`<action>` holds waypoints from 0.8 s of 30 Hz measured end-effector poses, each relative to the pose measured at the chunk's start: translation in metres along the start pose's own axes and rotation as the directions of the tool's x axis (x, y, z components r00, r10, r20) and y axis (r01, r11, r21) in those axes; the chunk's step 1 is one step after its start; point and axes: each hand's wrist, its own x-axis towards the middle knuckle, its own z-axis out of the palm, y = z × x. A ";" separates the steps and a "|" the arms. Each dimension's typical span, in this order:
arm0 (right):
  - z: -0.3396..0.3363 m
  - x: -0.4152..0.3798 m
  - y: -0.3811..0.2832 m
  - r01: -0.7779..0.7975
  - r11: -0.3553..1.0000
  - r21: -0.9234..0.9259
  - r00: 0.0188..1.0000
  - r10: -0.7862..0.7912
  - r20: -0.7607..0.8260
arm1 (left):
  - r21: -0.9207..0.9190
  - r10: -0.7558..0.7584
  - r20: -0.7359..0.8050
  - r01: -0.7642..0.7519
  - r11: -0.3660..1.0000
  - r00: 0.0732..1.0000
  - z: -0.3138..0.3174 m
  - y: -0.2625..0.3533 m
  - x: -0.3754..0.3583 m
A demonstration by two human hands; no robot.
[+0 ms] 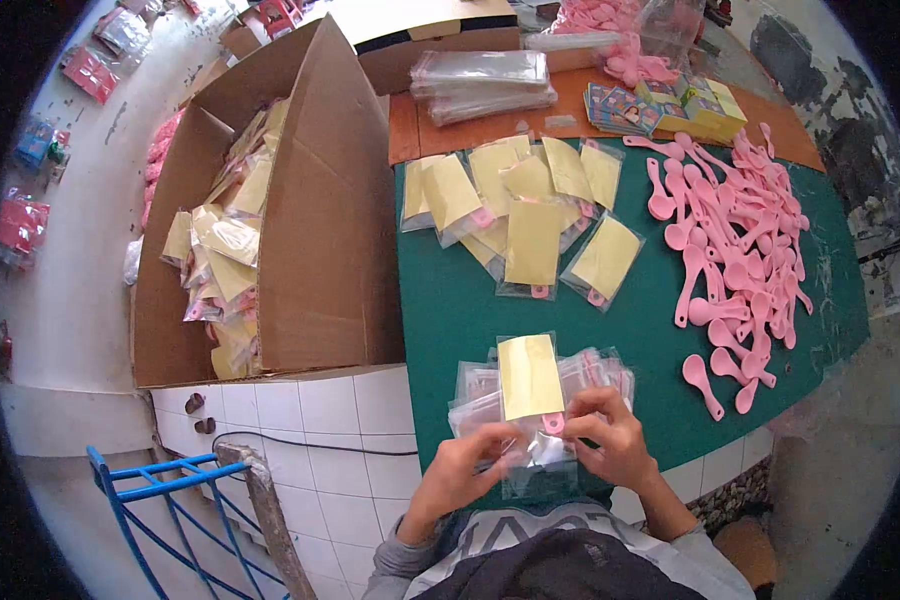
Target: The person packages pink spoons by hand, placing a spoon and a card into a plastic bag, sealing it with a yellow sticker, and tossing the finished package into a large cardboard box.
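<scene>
Between my two hands lies a clear plastic bag (547,452) with a yellow card (530,375) and a pink spoon inside. Only the spoon's handle end (553,424) shows below the card. My left hand (464,470) pinches the bag's near left side, fingers closed. On the other side, my right hand (608,437) has its fingertips pressed together at the bag's right edge, near the handle end. Under the bag is a stack of clear bags (595,372) on the green table mat (450,300).
Filled bags with yellow cards (532,243) lie farther back. Many loose pink spoons (735,250) cover the right side. Behind are flat plastic bags (482,85) and printed cards (620,108). A tall cardboard box (325,220) holding packed bags stands left, above a blue metal frame (170,490).
</scene>
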 end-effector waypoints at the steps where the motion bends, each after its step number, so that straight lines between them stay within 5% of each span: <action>1: 0.000 -0.002 0.000 -0.027 0.999 0.043 0.999 0.026 0.020 | 0.169 0.019 0.012 -0.021 0.985 1.000 0.001 0.002 0.002; 7: -0.006 -0.014 -0.009 -0.185 0.977 0.110 0.979 0.175 0.100 | 0.123 0.054 -0.126 -0.039 0.992 0.990 0.008 -0.006 -0.007; 10: 0.008 -0.026 -0.012 -0.462 0.708 0.534 0.875 0.462 0.143 | 0.129 0.059 -0.198 -0.033 0.991 0.978 0.016 -0.011 -0.012; 13: 0.014 -0.031 -0.011 -0.549 0.533 0.644 0.793 0.575 0.201 | 0.017 -0.001 -0.245 0.005 1.000 0.970 0.023 -0.010 -0.013; 24: 0.022 -0.026 -0.020 -0.595 0.623 0.508 0.740 0.671 0.044 | -0.053 -0.062 -0.279 0.049 0.997 0.958 0.028 -0.011 -0.012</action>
